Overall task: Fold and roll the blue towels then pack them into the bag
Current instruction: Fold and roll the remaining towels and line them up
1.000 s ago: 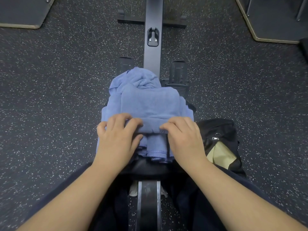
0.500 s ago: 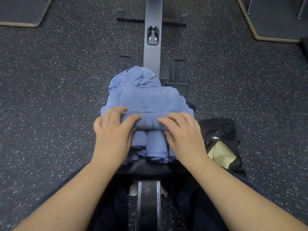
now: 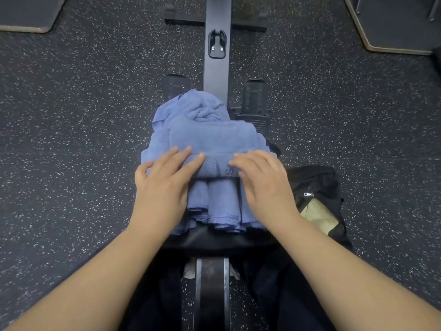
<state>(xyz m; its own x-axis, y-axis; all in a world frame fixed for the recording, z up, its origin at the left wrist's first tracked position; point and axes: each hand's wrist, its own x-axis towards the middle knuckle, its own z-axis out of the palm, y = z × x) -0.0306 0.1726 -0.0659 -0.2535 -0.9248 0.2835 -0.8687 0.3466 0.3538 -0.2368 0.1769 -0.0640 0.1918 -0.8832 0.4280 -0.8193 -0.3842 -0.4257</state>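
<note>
A folded blue towel (image 3: 212,137) lies across a pile of blue towels on the black seat of a rowing machine. Its near part is wound into a roll (image 3: 216,164). My left hand (image 3: 164,185) presses on the roll's left end with fairly straight fingers. My right hand (image 3: 263,182) presses on its right end. Under the roll, several rolled blue towels (image 3: 222,204) lie side by side. A crumpled blue towel (image 3: 195,108) sits at the far end of the pile. The black bag (image 3: 315,199) stands open on the floor to the right, showing a pale lining.
The rowing machine's rail (image 3: 217,68) runs away from me, with footrests (image 3: 254,96) on both sides. The speckled dark rubber floor (image 3: 71,139) lies all round. Platform corners (image 3: 393,25) sit at the top left and top right.
Both hands have moved away from me, rolling the towel further up. The roll has grown thicker and more of the rolled towels beneath it shows.
</note>
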